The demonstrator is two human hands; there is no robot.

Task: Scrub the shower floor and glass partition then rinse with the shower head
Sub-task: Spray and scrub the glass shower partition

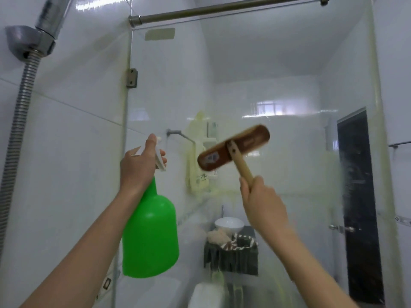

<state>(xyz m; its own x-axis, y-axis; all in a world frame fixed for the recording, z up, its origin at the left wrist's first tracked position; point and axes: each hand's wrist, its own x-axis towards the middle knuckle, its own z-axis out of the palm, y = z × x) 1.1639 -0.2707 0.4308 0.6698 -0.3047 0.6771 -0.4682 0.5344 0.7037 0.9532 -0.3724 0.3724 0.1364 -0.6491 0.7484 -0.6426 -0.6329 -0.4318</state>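
Left hand [142, 165] raised, grip curled round green spray bottle [150, 236], right hand [262, 203] clutching brush [233, 150] against glass partition [289, 85]

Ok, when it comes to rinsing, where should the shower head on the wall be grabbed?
By the shower head handle just above the wall bracket, coming from the front: it sits slanted in that bracket with the hose hanging below, so probably lift up and out. The left hand grips the spray bottle and the right hand the brush, so one must be freed first.
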